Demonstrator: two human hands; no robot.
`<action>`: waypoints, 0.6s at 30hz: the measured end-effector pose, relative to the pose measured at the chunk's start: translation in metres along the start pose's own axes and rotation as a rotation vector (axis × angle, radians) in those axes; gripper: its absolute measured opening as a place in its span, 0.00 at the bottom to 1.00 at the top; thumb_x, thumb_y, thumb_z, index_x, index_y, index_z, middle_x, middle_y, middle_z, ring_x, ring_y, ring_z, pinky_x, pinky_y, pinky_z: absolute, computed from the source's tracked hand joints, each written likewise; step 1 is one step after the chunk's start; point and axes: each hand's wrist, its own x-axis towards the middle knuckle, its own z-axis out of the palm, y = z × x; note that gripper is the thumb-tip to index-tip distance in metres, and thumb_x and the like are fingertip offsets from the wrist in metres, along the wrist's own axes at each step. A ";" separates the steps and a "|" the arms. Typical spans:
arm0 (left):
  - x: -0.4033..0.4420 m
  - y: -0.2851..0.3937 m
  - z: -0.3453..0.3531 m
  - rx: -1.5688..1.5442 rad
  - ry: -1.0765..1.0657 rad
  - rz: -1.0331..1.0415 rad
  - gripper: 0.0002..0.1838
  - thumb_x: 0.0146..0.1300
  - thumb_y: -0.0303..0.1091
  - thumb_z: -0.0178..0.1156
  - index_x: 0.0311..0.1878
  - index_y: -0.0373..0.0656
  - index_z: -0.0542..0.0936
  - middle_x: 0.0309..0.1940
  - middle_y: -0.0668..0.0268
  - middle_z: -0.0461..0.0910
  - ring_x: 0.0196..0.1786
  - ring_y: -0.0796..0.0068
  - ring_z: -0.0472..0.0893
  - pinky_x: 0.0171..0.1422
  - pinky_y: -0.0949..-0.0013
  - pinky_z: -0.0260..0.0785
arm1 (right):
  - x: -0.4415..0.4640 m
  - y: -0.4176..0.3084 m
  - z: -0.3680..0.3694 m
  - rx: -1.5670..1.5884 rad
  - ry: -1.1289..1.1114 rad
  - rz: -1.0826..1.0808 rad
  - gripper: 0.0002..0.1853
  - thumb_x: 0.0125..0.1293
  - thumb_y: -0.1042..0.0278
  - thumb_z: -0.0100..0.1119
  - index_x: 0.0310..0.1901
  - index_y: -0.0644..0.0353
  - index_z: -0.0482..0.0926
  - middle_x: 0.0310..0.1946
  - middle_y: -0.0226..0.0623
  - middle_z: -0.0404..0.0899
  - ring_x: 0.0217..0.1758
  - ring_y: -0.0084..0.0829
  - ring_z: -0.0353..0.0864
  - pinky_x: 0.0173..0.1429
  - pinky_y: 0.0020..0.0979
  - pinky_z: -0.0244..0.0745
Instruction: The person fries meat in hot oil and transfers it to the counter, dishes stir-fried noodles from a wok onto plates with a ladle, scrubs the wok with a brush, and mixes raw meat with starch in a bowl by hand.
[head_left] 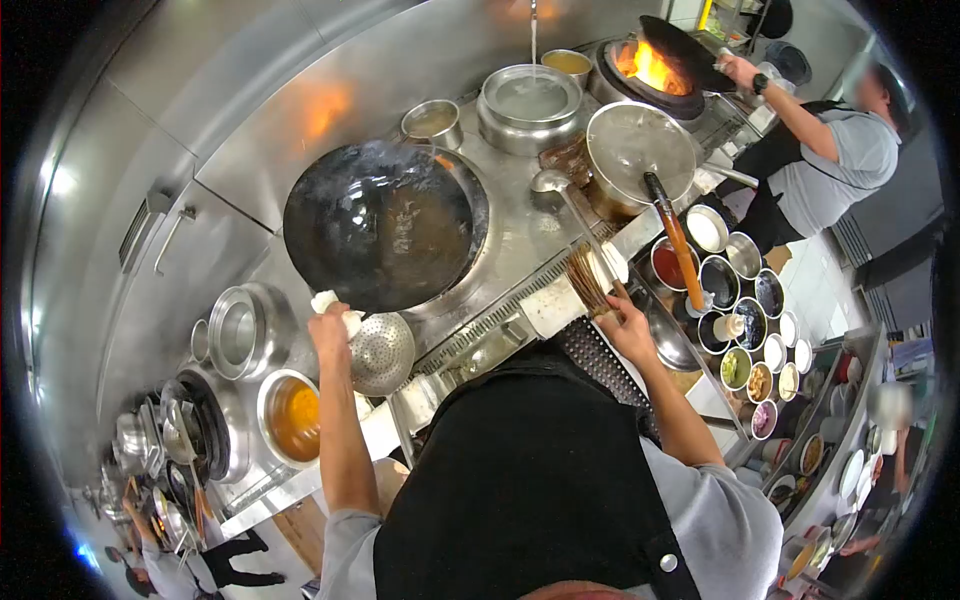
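A large black wok (385, 230) sits tilted on the burner, its inside dark, wet and shiny. My left hand (332, 332) is closed on a folded white cloth (338, 308) at the wok's near left rim. Below the wok, beside that hand, is a round perforated skimmer (383, 352). At the stove's front edge my right hand (626, 328) closes around the lower end of a bamboo wok brush (584, 280). A metal ladle (550, 181) lies with its long handle running down to the same hand; whether the fingers also touch that handle is unclear.
Behind stand a water-filled pot (531, 100) under a running stream and a smaller pot (432, 122). A strainer (640, 150) rests at right, near seasoning containers (720, 283). Orange liquid fills a pot (291, 418) at left. A co-worker (830, 150) lifts a wok beside flames.
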 end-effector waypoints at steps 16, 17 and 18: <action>-0.064 0.090 0.080 0.354 0.252 0.463 0.22 0.55 0.31 0.74 0.47 0.31 0.75 0.31 0.46 0.87 0.35 0.49 0.89 0.41 0.53 0.80 | 0.276 -0.195 0.103 0.419 -0.232 0.087 0.30 0.70 0.56 0.71 0.69 0.57 0.76 0.36 0.35 0.84 0.21 0.26 0.77 0.19 0.31 0.67; -0.088 0.106 0.093 0.399 0.240 0.487 0.22 0.56 0.33 0.74 0.47 0.33 0.75 0.31 0.46 0.87 0.34 0.51 0.90 0.39 0.52 0.80 | 0.280 -0.208 0.117 0.399 -0.267 0.069 0.30 0.70 0.56 0.71 0.69 0.57 0.76 0.36 0.35 0.84 0.21 0.26 0.77 0.19 0.31 0.67; -0.104 0.108 0.102 0.409 0.182 0.398 0.25 0.55 0.38 0.77 0.47 0.35 0.75 0.30 0.47 0.86 0.32 0.49 0.89 0.37 0.50 0.80 | 0.283 -0.221 0.134 0.530 -0.245 0.142 0.28 0.70 0.56 0.71 0.68 0.56 0.76 0.38 0.36 0.85 0.21 0.28 0.79 0.20 0.32 0.70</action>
